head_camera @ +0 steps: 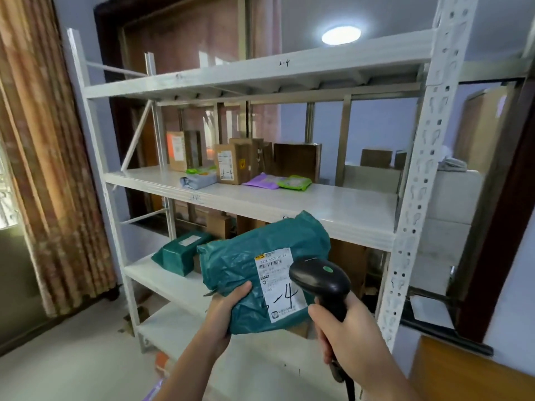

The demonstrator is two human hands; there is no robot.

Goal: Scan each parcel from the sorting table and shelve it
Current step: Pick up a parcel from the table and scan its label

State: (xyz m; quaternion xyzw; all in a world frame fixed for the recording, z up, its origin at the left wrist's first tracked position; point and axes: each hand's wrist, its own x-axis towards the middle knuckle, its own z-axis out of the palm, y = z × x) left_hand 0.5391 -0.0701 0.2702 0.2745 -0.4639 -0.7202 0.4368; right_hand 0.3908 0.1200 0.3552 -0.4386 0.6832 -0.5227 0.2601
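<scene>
Ceiling lamp (341, 35) glares; soft focus, edges bowed.

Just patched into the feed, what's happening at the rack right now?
A person stands at the white shelving rack. The left hand holds up a teal poly-mailer parcel with its white label facing the camera, and the right hand grips a black barcode scanner with its head over the label. The parcel is not yet shelved. Cardboard boxes and small soft packets sit on the middle shelf, and another teal parcel lies on the shelf below.
</scene>
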